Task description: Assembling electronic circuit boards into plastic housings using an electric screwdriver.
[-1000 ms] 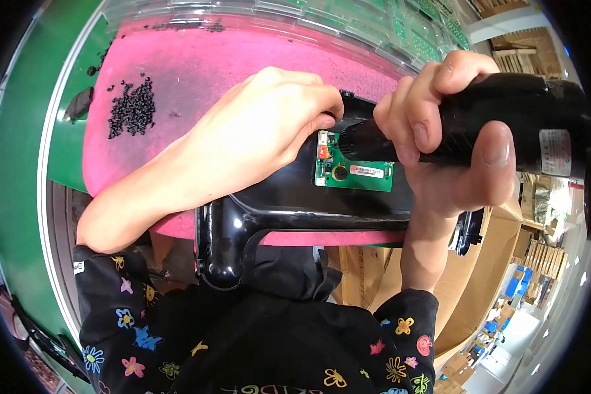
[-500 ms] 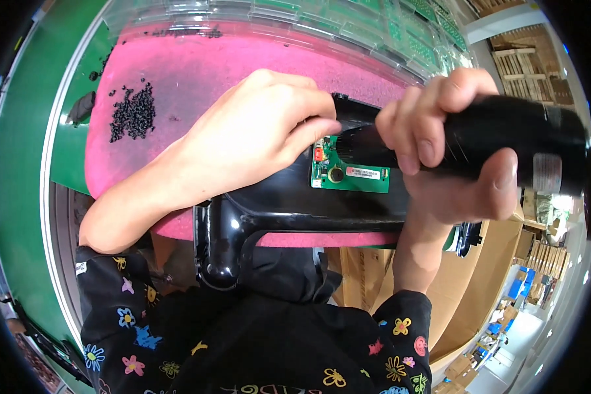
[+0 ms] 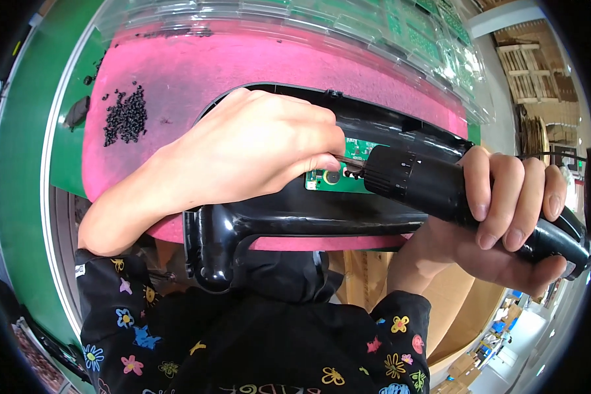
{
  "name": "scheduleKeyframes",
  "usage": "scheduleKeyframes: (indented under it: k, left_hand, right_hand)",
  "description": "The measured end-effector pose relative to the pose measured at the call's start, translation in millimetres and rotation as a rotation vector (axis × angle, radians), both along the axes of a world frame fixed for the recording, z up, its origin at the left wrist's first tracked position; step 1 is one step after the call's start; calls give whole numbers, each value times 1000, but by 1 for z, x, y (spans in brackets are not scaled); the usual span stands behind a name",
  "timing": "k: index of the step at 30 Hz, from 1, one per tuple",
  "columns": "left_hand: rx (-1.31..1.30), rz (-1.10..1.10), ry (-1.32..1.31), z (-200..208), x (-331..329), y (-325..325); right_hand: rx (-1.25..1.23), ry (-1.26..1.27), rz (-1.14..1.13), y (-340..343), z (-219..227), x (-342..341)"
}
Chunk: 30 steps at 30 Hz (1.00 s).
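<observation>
A black electric screwdriver (image 3: 433, 184) lies across my right hand (image 3: 512, 203), whose fingers wrap round its body. The tool's thin metal bit (image 3: 352, 161) points left. My left hand (image 3: 262, 144) is closed in a pinch at the bit's tip; what its fingertips hold is hidden. A few small black screws (image 3: 354, 174) show just under the bit. Beneath the hands is a green circuit board (image 3: 318, 182), partly covered by the tool. It sits inside a glossy black plastic housing (image 3: 302, 222), which has a rounded tube-like part at its near left.
Loose black screws (image 3: 126, 118) lie heaped on the pink mat (image 3: 177, 65) at left. A dark small object (image 3: 77, 113) rests on the green table (image 3: 65, 148). Clear plastic trays (image 3: 295, 26) with green boards line the far side. A cardboard box (image 3: 453, 308) stands at lower right.
The screwdriver has swung from above the board to point at my left fingertips, exposing its bit. My right hand has moved right and lower. The housing's far rim has come into view.
</observation>
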<state>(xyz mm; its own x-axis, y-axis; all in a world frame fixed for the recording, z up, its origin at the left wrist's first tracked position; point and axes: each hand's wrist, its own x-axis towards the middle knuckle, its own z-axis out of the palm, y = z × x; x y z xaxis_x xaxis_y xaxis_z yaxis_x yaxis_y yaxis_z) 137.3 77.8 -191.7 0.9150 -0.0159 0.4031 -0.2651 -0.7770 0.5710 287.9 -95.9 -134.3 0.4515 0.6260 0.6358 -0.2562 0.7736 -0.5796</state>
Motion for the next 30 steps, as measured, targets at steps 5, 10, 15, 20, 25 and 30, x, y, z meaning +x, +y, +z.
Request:
scheduleKeyframes:
  k: [5, 10, 15, 20, 25, 30]
  left_hand:
    - [58, -29, -4, -1, 2, -5]
    - [-7, -91, -44, -6, 3, -2]
    - [-154, -13, -157, -2, 4, -4]
    - [-102, 66, -22, 4, 1, -4]
    - [-82, 158, 88, 9, 0, -7]
    - [-120, 149, -14, -2, -1, -5]
  right_hand:
    - [-19, 2, 35, -3, 2, 2]
    - [4, 6, 75, 0, -1, 0]
    - [-190, -179, 307, 8, -1, 8]
    - [-226, -235, 313, 12, -11, 0]
    - [-242, -251, 352, 19, -9, -2]
    - [-465, -398, 390, 20, 5, -2]
